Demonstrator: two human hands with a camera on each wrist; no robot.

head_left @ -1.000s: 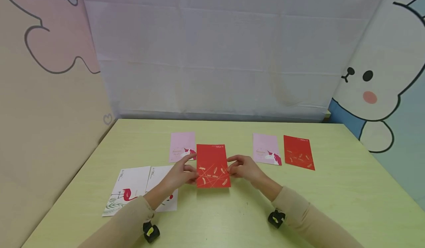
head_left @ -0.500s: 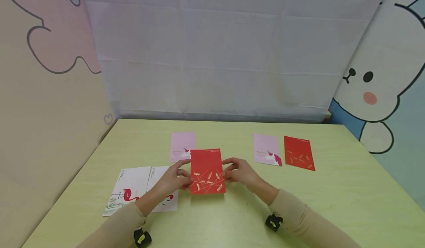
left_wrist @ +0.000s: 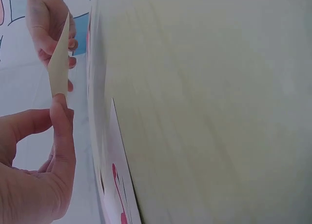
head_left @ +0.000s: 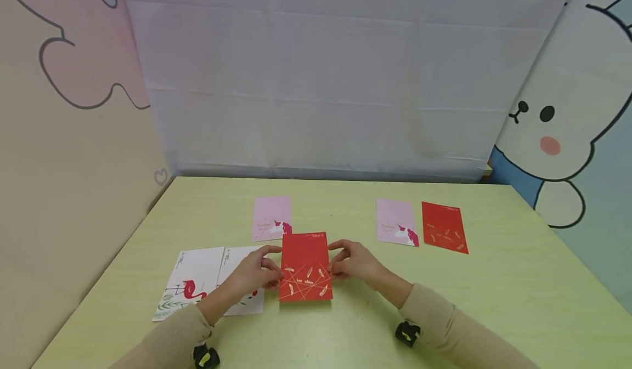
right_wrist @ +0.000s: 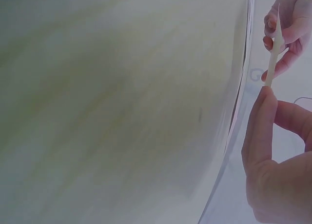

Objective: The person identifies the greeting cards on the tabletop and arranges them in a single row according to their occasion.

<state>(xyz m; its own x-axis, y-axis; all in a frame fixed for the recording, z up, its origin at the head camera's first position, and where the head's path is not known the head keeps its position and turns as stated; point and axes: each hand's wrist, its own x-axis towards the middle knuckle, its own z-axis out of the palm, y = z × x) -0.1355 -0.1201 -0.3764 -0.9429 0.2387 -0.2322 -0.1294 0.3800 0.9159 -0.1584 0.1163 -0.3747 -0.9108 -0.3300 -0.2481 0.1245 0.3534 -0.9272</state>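
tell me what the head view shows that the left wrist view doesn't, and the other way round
Head view only: the printed front of the held red card, the sleeves, and the unicorn prints on the left pink card and right pink card.

Left wrist view only: that card's pale back.

Both: the left hand and right hand pinching it, a white card with red print, and the table.

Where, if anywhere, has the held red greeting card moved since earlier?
Yes, the held red greeting card moved down and slightly left in the head view, against the left pink unicorn card.
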